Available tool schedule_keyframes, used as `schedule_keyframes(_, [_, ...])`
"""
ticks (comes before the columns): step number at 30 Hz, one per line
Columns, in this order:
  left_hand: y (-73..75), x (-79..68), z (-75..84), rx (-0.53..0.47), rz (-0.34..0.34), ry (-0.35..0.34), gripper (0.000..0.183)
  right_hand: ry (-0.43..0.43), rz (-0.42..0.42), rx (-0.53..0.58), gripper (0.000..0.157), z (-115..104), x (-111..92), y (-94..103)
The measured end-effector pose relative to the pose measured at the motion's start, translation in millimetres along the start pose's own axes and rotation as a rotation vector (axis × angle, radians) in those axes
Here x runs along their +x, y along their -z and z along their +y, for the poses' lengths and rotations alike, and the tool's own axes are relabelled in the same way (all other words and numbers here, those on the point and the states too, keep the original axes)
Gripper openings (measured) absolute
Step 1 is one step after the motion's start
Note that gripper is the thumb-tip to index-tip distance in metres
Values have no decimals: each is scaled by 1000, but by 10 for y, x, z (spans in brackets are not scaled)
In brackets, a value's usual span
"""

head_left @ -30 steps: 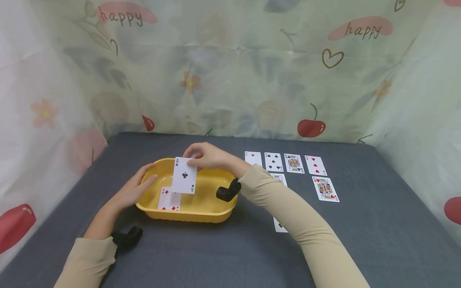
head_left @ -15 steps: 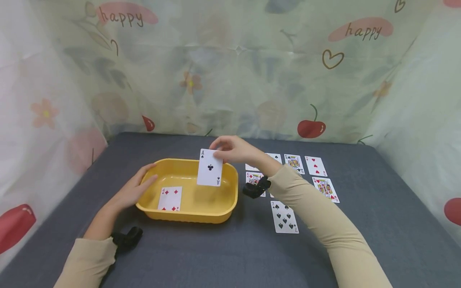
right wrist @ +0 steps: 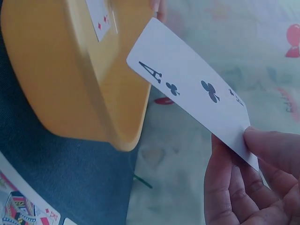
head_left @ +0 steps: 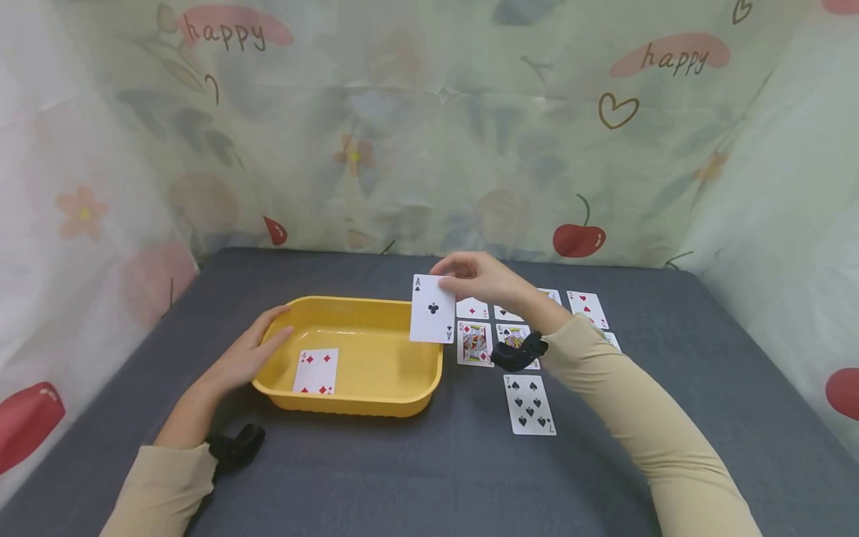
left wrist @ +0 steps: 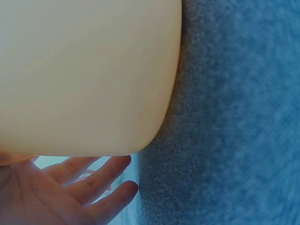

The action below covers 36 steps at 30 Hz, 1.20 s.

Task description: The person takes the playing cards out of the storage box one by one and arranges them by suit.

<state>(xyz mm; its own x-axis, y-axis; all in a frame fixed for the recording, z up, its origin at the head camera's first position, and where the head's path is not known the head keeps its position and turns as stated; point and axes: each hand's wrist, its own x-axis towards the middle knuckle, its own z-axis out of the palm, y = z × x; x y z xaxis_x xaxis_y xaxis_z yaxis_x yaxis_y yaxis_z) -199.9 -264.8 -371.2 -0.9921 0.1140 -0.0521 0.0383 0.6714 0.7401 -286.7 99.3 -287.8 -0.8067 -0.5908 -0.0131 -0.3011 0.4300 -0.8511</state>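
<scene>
In the head view my right hand (head_left: 479,280) pinches the ace of clubs (head_left: 429,317) by its upper right edge, face up. The card hangs above the right rim of a yellow plastic tub (head_left: 376,406). The right wrist view shows the thumb on the face of the ace (right wrist: 194,86) and the fingers behind it. At the tub's left end my left hand (head_left: 248,350) holds the rim, thumb over the inner side. In the left wrist view several fingers (left wrist: 101,178) lie along the outer wall. A four of diamonds (head_left: 317,371) lies inside the tub.
Playing cards lie face up in rows right of the tub: a king of diamonds (head_left: 474,343), a partly covered king (head_left: 513,334), a three of hearts (head_left: 586,306) and others under my right arm. Nearer stands the seven of spades (head_left: 530,405). A patterned curtain (head_left: 416,134) backs the dark table.
My right hand has carried the ace of clubs rightward from over the tub's middle to its right rim. The seven of spades has come into full sight. My left hand stays put.
</scene>
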Motion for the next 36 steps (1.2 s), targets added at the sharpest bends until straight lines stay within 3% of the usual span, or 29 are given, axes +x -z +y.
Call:
schedule_keyframes(9, [-3,-6,1,0,2,-3,64,-13,51,-19,28,172,-235,186])
schedule_keyframes(25, [-5,-10,8,-2,-1,1,64,-180,201,-76,34,745,-627,638])
schedule_keyframes(36, [-3,-5,-3,-7,0,-5,64,-303,244,-141,40,1111,-836,794])
